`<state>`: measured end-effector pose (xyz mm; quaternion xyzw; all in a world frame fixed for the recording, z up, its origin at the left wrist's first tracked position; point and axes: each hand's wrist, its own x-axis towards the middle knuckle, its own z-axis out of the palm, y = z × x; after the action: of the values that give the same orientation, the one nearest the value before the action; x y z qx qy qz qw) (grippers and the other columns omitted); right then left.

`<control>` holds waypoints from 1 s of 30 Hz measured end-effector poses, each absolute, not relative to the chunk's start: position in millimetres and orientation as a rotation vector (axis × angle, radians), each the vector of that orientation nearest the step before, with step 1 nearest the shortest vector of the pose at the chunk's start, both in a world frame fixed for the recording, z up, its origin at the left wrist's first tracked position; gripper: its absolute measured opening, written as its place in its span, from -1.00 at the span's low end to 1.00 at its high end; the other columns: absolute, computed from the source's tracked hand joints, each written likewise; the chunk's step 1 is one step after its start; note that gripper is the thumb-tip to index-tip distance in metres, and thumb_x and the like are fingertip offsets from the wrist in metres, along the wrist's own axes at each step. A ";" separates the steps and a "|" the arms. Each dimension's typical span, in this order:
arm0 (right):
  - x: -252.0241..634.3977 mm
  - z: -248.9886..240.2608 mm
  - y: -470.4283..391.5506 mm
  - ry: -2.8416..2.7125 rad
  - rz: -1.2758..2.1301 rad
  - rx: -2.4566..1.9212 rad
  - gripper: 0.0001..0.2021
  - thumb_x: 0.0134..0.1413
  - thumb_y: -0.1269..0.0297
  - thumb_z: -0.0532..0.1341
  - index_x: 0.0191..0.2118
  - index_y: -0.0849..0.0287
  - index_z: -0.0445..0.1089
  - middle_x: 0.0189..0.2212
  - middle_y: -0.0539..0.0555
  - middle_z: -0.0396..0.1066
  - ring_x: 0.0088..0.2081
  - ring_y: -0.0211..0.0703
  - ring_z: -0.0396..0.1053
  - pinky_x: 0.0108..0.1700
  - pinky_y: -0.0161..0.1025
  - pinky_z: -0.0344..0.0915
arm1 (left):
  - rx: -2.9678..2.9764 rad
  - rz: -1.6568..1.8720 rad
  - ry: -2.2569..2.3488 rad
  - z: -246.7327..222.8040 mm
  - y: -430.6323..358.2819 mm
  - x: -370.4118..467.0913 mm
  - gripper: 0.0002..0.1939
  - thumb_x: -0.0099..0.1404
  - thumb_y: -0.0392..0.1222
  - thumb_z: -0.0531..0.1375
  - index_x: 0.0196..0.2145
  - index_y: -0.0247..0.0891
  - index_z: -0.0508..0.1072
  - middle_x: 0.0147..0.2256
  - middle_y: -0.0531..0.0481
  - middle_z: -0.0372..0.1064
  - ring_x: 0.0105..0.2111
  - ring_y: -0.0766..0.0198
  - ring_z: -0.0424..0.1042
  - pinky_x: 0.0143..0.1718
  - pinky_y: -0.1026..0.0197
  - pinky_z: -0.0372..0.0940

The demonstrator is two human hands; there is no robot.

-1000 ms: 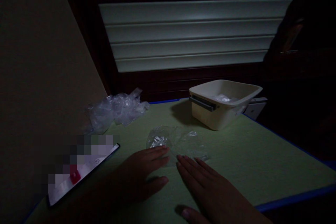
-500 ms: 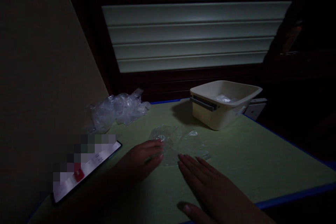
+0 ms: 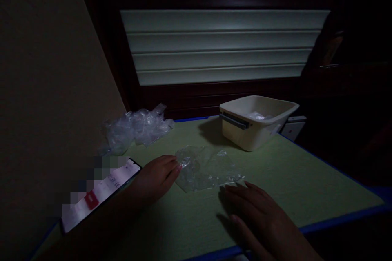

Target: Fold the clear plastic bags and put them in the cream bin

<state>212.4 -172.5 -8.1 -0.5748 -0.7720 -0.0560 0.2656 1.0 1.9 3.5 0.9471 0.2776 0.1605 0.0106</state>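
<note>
A clear, crinkled plastic bag (image 3: pixel 208 169) lies spread on the green tabletop (image 3: pixel 294 179) in front of me. At its left edge is my left hand (image 3: pixel 157 177), fingers stretched forward and touching the plastic, thumb low beside them. I see nothing gripped in it. My right hand (image 3: pixel 260 212) is open near the bag's lower right corner, palm down, with fingers extended and the thumb apart. Whether its fingertips touch the bag or only the table, I cannot tell.
A heap of clear plastic bags (image 3: pixel 139 126) sits at the back left by the wall. A lit phone (image 3: pixel 104 195) lies left of my left arm. At the back right stands a cream bin (image 3: pixel 245 130) with a grey handle and plastic inside. Blue edging (image 3: pixel 343 217) borders the table.
My hands have moved apart: the left slid left to the bag's edge, the right moved right and nearer me. More of the bag shows between them. The view shifted slightly.
</note>
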 end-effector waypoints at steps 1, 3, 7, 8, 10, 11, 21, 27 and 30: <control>212.7 -6.1 -171.0 -2.112 -0.150 -1.562 -0.69 0.15 0.28 0.02 -0.02 0.17 0.33 -0.07 0.15 0.39 -0.04 -0.04 0.33 0.03 -0.03 0.24 | 2.987 0.483 0.867 4.7 -0.1 1.6 -0.65 0.36 -0.20 -0.12 -0.17 -0.35 0.42 -0.14 -0.15 0.37 -0.10 0.18 0.32 -0.02 0.10 0.21; 214.4 -2.3 -167.7 -2.125 -0.139 -1.611 -0.70 0.13 0.27 0.06 -0.04 0.19 0.34 -0.08 0.17 0.40 -0.06 -0.02 0.35 0.00 -0.02 0.27 | 3.056 0.416 0.876 8.0 -4.8 2.8 -0.66 0.35 -0.19 -0.10 -0.20 -0.36 0.43 -0.19 -0.17 0.38 -0.14 0.12 0.33 -0.07 0.04 0.23; 228.7 -1.9 -164.0 -2.072 -0.070 -1.732 -0.69 0.17 0.22 0.03 -0.04 0.18 0.35 -0.03 0.18 0.36 -0.01 -0.01 0.30 -0.01 -0.04 0.28 | 3.185 0.226 0.913 15.9 -19.4 7.2 -0.63 0.33 -0.12 -0.07 -0.31 -0.38 0.46 -0.32 -0.22 0.40 -0.28 0.03 0.37 -0.22 -0.04 0.27; 234.0 -3.6 -163.7 -2.058 -0.051 -1.749 -0.69 0.17 0.21 0.02 -0.04 0.17 0.36 -0.02 0.17 0.35 0.00 0.00 0.29 -0.01 -0.04 0.28 | 3.213 0.208 0.925 17.1 -24.5 8.9 -0.62 0.32 -0.10 -0.06 -0.32 -0.39 0.46 -0.34 -0.23 0.40 -0.29 0.01 0.37 -0.25 -0.05 0.28; 244.2 -7.5 -163.2 -2.022 -0.033 -1.773 -0.68 0.17 0.19 0.02 -0.02 0.16 0.35 0.00 0.17 0.33 0.02 0.01 0.27 0.00 -0.04 0.28 | 3.271 0.195 0.934 17.9 -36.4 12.5 -0.59 0.29 -0.02 -0.03 -0.37 -0.40 0.47 -0.42 -0.24 0.40 -0.39 -0.01 0.38 -0.36 -0.06 0.29; 248.2 -9.3 -162.9 -2.006 -0.031 -1.777 -0.67 0.17 0.19 0.03 -0.01 0.15 0.34 0.01 0.17 0.32 0.02 0.01 0.27 0.00 -0.04 0.28 | 3.303 0.192 0.949 17.8 -42.8 14.1 -0.56 0.28 0.01 -0.03 -0.43 -0.41 0.47 -0.47 -0.25 0.39 -0.41 -0.01 0.38 -0.38 -0.06 0.28; 249.8 -8.4 -162.8 -2.015 -0.056 -1.812 -0.65 0.17 0.19 0.02 0.01 0.17 0.32 0.02 0.18 0.31 0.03 0.01 0.26 0.01 -0.05 0.28 | 3.337 0.777 0.758 28.7 -31.3 5.2 -0.64 0.28 -0.13 -0.05 -0.48 -0.32 0.45 -0.55 -0.12 0.40 -0.54 0.16 0.37 -0.49 0.09 0.30; 243.3 -5.5 -153.1 -2.094 -0.034 -1.824 -0.58 0.15 0.16 0.03 0.04 0.29 0.30 0.05 0.29 0.26 0.05 0.08 0.24 0.02 0.04 0.24 | 3.089 0.563 0.623 13.1 8.1 -10.1 -0.63 0.32 -0.27 -0.11 0.00 -0.37 0.31 0.05 -0.16 0.25 0.06 0.21 0.21 0.05 0.11 0.18; 241.1 -7.8 -149.2 -2.102 -0.028 -1.824 -0.57 0.15 0.15 0.02 0.05 0.30 0.28 0.07 0.29 0.23 0.07 0.09 0.20 0.04 0.06 0.21 | 3.000 0.381 0.652 2.6 10.8 -12.5 -0.64 0.34 -0.24 -0.09 0.04 -0.32 0.27 0.09 -0.09 0.20 0.09 0.28 0.17 0.08 0.18 0.14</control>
<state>241.1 -149.2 -7.8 -0.6449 -0.7432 -0.0099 0.1780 -12.5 10.8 2.6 0.9695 0.2107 0.1230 0.0238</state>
